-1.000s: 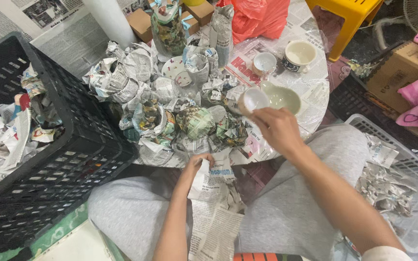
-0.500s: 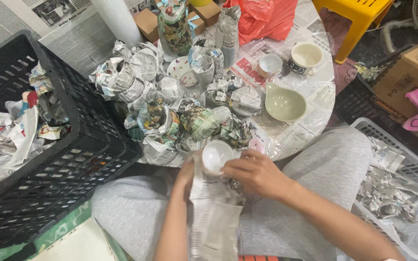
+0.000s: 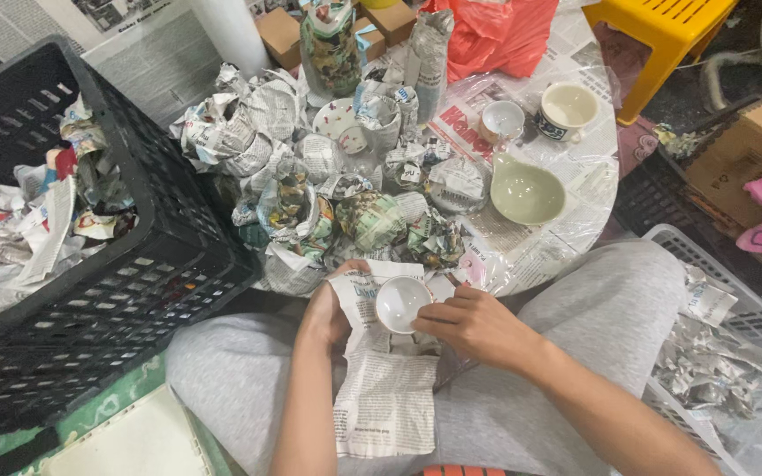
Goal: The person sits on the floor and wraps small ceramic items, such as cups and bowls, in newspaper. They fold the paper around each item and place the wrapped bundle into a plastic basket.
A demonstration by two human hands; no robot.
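- Head view: person seated, grey trousers, newspaper sheet (image 3: 381, 388) across the lap.
- Right hand (image 3: 478, 326): fingers closed on the rim of a small white cup (image 3: 401, 303), held over the sheet just near the table edge.
- Left hand (image 3: 326, 308): fingers curled around the sheet's far-left edge, beside the cup.
- Table (image 3: 575, 203): round, paper-covered, far of the lap; heap of wrapped bundles (image 3: 328, 176) left-centre.
- Green bowl (image 3: 525, 189), right of the heap; two cups (image 3: 535, 113) beyond it.
- Black crate (image 3: 90, 264), left, holding crumpled paper.
- White basket (image 3: 734, 370), right, with wrapped pieces.
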